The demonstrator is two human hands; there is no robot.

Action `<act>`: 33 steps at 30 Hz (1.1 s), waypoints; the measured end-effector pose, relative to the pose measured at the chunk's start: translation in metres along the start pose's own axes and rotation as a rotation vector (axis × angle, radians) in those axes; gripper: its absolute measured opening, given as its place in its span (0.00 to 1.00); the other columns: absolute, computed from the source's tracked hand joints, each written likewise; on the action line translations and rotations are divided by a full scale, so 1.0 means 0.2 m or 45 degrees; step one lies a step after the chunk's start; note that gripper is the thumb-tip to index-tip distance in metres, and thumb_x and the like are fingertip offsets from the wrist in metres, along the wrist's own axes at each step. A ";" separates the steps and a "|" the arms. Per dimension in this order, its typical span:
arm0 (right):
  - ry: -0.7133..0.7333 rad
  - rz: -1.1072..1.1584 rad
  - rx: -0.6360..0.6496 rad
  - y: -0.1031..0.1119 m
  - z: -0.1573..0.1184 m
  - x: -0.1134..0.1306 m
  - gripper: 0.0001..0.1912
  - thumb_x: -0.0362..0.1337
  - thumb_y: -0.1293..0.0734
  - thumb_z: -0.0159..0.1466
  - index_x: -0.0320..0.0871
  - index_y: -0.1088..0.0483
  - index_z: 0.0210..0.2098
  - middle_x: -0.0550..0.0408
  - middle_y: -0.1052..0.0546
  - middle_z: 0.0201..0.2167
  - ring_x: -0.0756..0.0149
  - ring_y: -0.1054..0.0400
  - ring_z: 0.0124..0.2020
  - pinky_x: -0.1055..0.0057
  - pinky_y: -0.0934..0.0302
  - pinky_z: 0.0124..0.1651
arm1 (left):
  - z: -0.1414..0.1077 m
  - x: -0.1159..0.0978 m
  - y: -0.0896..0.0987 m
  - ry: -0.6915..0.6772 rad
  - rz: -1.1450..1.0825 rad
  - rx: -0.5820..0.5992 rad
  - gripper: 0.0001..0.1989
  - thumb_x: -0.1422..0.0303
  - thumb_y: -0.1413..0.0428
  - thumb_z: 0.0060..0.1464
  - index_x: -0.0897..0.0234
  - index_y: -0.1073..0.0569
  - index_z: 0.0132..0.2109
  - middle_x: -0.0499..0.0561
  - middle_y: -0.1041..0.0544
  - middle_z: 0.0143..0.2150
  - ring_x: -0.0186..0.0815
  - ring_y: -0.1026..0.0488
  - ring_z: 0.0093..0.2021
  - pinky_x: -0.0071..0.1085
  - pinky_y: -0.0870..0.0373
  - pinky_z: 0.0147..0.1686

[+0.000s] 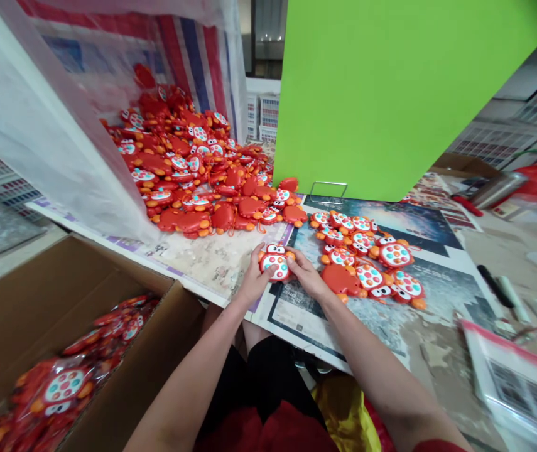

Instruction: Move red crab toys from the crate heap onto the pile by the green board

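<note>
Between both hands, above the table's front edge, is a red crab-shaped toy point(275, 263) with two eyes, a white face panel and colored buttons. My left hand point(253, 276) grips its left side, the thumb resting on the button panel. On its other side my right hand point(306, 273) is closed around the edge. To the right lies a group of similar toys point(369, 276), most with buttons facing up and one turned over. Behind my hands, a large heap of the same red toys point(230, 194) spreads out of a striped bag.
A cardboard box point(155, 339) at lower left holds toys in clear plastic. The striped bag point(197, 56) stands at back left. A green panel point(357, 94) with a wire stand point(328, 191) rises behind the table. Tools and a plastic bag point(513, 370) lie at right.
</note>
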State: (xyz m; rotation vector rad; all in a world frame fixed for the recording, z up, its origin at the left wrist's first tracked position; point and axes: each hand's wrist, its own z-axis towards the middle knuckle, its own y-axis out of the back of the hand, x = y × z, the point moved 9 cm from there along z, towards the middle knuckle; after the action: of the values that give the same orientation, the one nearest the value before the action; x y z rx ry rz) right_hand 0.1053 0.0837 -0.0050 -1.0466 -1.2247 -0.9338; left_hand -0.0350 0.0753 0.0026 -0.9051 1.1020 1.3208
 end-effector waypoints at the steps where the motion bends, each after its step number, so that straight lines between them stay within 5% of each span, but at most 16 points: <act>1: 0.005 0.002 0.019 -0.01 0.00 0.01 0.31 0.50 0.33 0.61 0.51 0.42 0.61 0.52 0.28 0.48 0.67 0.30 0.34 0.72 0.31 0.28 | 0.00 0.00 0.00 -0.010 -0.001 0.000 0.32 0.58 0.45 0.57 0.60 0.46 0.65 0.58 0.38 0.64 0.43 0.35 0.60 0.40 0.37 0.59; 5: 0.017 -0.013 0.097 -0.05 -0.01 0.02 0.39 0.45 0.29 0.58 0.52 0.48 0.64 0.52 0.29 0.48 0.68 0.31 0.35 0.76 0.33 0.28 | 0.01 0.00 0.01 -0.056 -0.034 -0.009 0.29 0.57 0.49 0.60 0.60 0.44 0.64 0.57 0.38 0.64 0.42 0.36 0.61 0.40 0.39 0.61; 12: 0.054 -0.069 0.073 -0.03 0.00 0.00 0.36 0.46 0.31 0.60 0.51 0.47 0.64 0.51 0.29 0.48 0.69 0.32 0.33 0.76 0.34 0.26 | 0.00 -0.03 0.01 -0.010 -0.086 -0.010 0.29 0.57 0.47 0.59 0.61 0.42 0.63 0.58 0.35 0.62 0.43 0.34 0.59 0.40 0.36 0.59; 20: 0.132 -0.097 0.041 0.00 0.00 0.03 0.32 0.46 0.30 0.60 0.50 0.42 0.61 0.51 0.29 0.51 0.65 0.31 0.41 0.72 0.31 0.35 | 0.00 -0.02 -0.03 0.092 -0.147 0.042 0.47 0.67 0.33 0.42 0.58 0.47 0.66 0.58 0.36 0.62 0.44 0.30 0.55 0.40 0.31 0.53; 26: 0.011 0.011 -0.011 0.02 0.02 -0.03 0.25 0.52 0.34 0.62 0.49 0.36 0.55 0.52 0.27 0.45 0.68 0.31 0.33 0.71 0.31 0.29 | -0.01 -0.03 -0.02 0.079 -0.085 0.002 0.46 0.67 0.36 0.46 0.55 0.50 0.68 0.57 0.37 0.63 0.43 0.31 0.55 0.40 0.30 0.53; 29: -0.008 0.232 -0.110 0.08 0.02 -0.02 0.23 0.52 0.31 0.58 0.50 0.34 0.50 0.55 0.25 0.40 0.67 0.30 0.32 0.69 0.31 0.29 | -0.01 -0.01 -0.01 0.125 -0.172 -0.014 0.44 0.57 0.41 0.53 0.55 0.58 0.69 0.60 0.34 0.60 0.40 0.25 0.47 0.36 0.24 0.42; 33: 0.133 0.450 -0.310 0.23 0.00 0.06 0.27 0.61 0.37 0.59 0.53 0.34 0.51 0.53 0.25 0.50 0.61 0.29 0.45 0.65 0.31 0.38 | -0.02 -0.01 -0.02 0.153 -0.231 -0.009 0.40 0.50 0.47 0.56 0.55 0.56 0.68 0.60 0.32 0.54 0.33 0.23 0.36 0.28 0.25 0.28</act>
State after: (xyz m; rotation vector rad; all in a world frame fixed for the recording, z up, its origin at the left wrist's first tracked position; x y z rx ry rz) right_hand 0.1512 0.0963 0.0022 -1.3393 -0.8172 -0.8597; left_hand -0.0307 0.0710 0.0039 -1.0749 1.0806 1.1340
